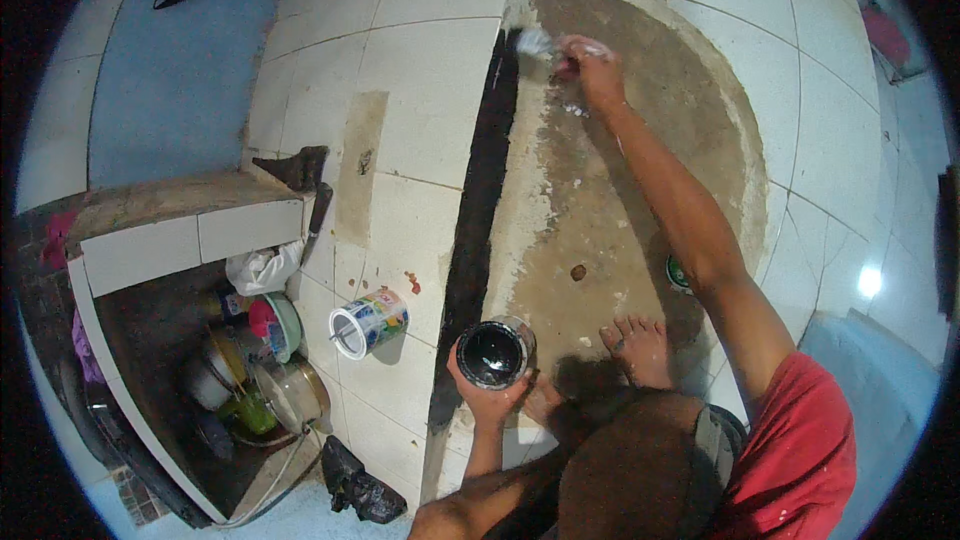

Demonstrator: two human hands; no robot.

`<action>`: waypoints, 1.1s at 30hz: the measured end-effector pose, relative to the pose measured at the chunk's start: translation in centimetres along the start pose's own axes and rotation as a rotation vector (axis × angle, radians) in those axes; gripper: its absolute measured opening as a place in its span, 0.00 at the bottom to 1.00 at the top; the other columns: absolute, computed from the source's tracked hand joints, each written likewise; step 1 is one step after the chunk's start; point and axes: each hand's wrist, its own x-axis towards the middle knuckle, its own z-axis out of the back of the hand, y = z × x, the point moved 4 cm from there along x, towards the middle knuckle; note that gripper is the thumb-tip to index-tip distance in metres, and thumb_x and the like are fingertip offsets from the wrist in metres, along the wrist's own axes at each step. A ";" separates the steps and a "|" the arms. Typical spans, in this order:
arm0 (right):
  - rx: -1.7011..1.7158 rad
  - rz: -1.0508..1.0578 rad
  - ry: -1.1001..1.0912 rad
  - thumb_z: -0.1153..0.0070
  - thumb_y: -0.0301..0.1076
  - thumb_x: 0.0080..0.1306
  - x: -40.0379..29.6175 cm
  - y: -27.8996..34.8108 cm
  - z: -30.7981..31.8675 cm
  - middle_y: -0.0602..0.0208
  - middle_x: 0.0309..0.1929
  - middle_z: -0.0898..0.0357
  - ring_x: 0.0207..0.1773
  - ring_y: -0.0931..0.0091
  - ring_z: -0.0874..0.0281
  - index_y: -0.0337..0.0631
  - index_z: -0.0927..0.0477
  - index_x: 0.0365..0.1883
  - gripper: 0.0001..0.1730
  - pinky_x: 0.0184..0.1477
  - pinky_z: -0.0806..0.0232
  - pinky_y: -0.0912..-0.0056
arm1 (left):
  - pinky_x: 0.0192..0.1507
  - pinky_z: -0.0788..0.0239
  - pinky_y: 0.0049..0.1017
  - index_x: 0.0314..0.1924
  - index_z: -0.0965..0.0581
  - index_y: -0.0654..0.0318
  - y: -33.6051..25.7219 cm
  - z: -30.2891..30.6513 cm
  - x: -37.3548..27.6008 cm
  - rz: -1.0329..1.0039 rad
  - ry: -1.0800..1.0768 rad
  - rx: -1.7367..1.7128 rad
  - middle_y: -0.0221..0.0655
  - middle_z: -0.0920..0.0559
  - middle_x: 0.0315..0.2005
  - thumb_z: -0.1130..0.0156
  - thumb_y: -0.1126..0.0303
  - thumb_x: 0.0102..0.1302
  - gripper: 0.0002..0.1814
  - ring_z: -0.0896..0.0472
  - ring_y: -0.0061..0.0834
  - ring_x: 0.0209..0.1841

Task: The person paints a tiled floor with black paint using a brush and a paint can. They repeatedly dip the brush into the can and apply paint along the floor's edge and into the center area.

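My left hand [487, 390] is wrapped around an open can of black paint [493, 355], held upright above my bare foot. Glossy black liquid shows inside its dark-smeared rim. Farther off, my right hand [596, 71] grips a paintbrush [537, 42], blurred by motion. Its pale head is beside the far end of a black painted strip [480, 217]; whether they touch I cannot tell. That strip runs lengthwise between white tiles [420, 105] and a rough, bare cement surface [600, 217]. White smears mark the fingers of my right hand.
A printed tub [371, 324] lies on its side at left. A knife [319, 214] leans by a tiled shelf [195, 236] with pots [292, 394] below. A black plastic bag [362, 481] lies near my leg. A green lid [677, 274] sits by my right forearm.
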 end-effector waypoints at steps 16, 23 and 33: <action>-0.216 -0.078 0.207 0.40 0.27 0.78 -4.8 -0.5 -0.5 0.65 0.44 0.11 0.42 0.74 0.11 0.33 0.12 0.50 0.09 0.40 0.19 0.68 | 0.73 0.30 0.42 0.77 0.42 0.65 -0.9 -0.3 -0.2 0.015 0.009 -0.009 0.47 0.26 0.68 0.07 0.64 0.41 0.67 0.24 0.41 0.69; -0.066 0.036 0.025 0.40 0.30 0.80 -1.9 -0.7 -0.2 0.65 0.42 0.12 0.39 0.74 0.14 0.35 0.13 0.52 0.09 0.42 0.18 0.67 | 0.73 0.29 0.42 0.77 0.42 0.65 -0.2 0.1 -1.1 0.034 -0.034 0.031 0.46 0.26 0.68 0.07 0.60 0.40 0.68 0.23 0.41 0.69; -0.257 -0.305 0.303 0.30 0.29 0.72 -24.0 -0.1 3.1 0.67 0.36 0.13 0.35 0.77 0.17 0.32 0.12 0.46 0.10 0.39 0.21 0.70 | 0.72 0.30 0.39 0.75 0.35 0.67 -0.5 -0.3 -0.2 -0.020 -0.051 0.100 0.46 0.23 0.66 0.05 0.58 0.38 0.66 0.21 0.41 0.67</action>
